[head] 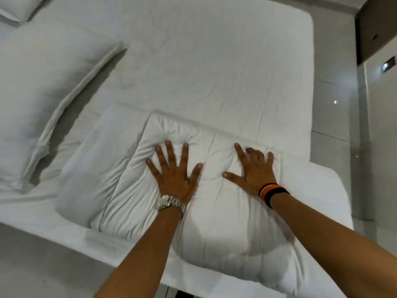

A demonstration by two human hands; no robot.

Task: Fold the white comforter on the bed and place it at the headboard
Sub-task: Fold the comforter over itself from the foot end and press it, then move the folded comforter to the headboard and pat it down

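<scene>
The white comforter (137, 190) lies folded into a thick puffy bundle on the near side of the bed (214, 61). My left hand (174, 173), with a silver watch on the wrist, presses flat on the bundle's top with fingers spread. To its right, my right hand (251, 171), with dark and orange bands on the wrist, presses flat on the same top layer. Neither hand grips the fabric. The headboard is out of view.
Two white pillows lie at the left, a large one (43, 93) and another (19, 7) in the top-left corner. The white sheet stretches beyond the bundle. A pale glossy floor (343, 104) runs along the bed's right edge, beside a dark cabinet (376, 29).
</scene>
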